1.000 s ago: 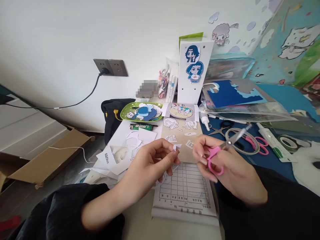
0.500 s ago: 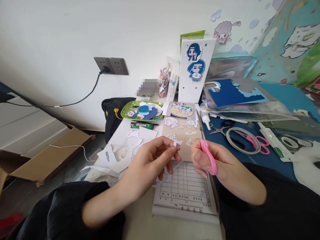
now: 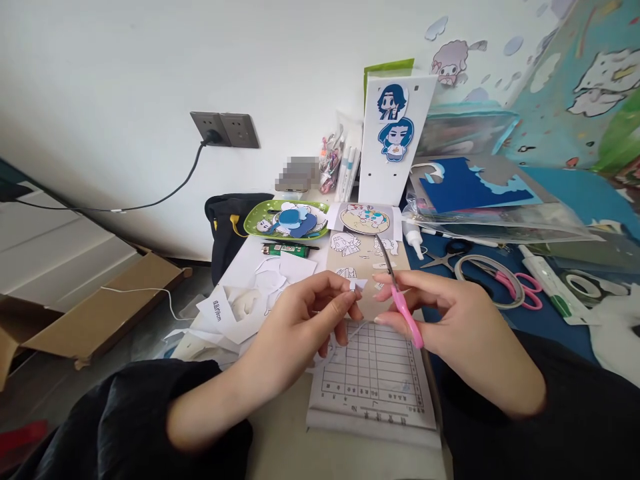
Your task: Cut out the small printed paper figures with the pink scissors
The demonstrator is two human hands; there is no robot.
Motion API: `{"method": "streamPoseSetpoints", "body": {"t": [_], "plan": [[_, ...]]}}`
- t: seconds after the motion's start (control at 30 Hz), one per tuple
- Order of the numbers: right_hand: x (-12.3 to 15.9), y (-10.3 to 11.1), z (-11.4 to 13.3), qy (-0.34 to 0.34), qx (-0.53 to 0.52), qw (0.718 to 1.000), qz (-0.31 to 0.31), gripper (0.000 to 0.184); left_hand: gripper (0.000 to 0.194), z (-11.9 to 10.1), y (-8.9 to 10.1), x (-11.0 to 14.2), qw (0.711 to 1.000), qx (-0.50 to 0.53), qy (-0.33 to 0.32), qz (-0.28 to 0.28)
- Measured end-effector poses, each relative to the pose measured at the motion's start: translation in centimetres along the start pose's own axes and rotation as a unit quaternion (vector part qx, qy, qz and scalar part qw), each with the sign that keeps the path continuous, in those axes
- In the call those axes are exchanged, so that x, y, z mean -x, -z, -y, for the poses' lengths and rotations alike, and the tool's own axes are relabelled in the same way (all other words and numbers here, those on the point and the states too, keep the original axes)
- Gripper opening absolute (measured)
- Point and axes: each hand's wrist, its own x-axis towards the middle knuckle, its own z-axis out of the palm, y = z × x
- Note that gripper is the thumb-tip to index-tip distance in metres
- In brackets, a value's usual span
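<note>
Between the thumb and fingers of my left hand (image 3: pixel 315 313) is a small piece of white paper (image 3: pixel 358 287). My right hand (image 3: pixel 445 303) grips pink-handled scissors (image 3: pixel 400 300), their dark blades pointing up and away from me. The scissors are to the right of the paper and apart from it. Below both hands lies a printed form with a grid (image 3: pixel 373 380). Beyond them, several line-drawn paper cutouts (image 3: pixel 345 244) rest on a tan sheet, with a coloured picture (image 3: pixel 367 219) at its far end.
Paper scraps (image 3: pixel 240 313) lie to the left, near a green tray (image 3: pixel 255 230) of blue and white cutouts. On the right are black-handled scissors (image 3: pixel 445 257), a roll of tape (image 3: pixel 463 270), another pink pair (image 3: pixel 533 290) and a glue tube (image 3: pixel 550 280). A white stand (image 3: pixel 380 180) rises behind.
My right hand has turned the scissors, so their blades now show pointing upward, and its fingers have straightened somewhat. My left hand keeps the paper in nearly the same place.
</note>
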Motion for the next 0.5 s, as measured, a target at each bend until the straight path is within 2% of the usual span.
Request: {"method": "streamPoseSetpoints", "body": {"t": [0.1, 0.17, 0.23, 0.33, 0.5], "plan": [[0.3, 0.6, 0.7, -0.026, -0.068, 0.993, 0.094, 0.024, 0.017, -0.1, 0.2, 0.1, 1.0, -0.003, 0.0, 0.006], [0.4, 1.2, 0.9, -0.015, -0.082, 0.98, 0.18, 0.02, 0.016, -0.2, 0.3, 0.2, 1.0, 0.001, -0.005, 0.005], [0.4, 1.7, 0.8, 0.008, -0.076, 0.971, 0.227, 0.02, 0.016, -0.4, 0.4, 0.3, 1.0, 0.003, -0.012, 0.003], [0.3, 2.0, 0.5, 0.04, -0.052, 0.968, 0.24, 0.016, 0.013, -0.6, 0.5, 0.6, 1.0, 0.014, -0.025, 0.002], [0.4, 1.5, 0.1, 0.039, 0.006, 0.972, 0.233, 0.006, 0.012, -0.9, 0.5, 0.9, 0.999, 0.028, -0.028, 0.02]]}}
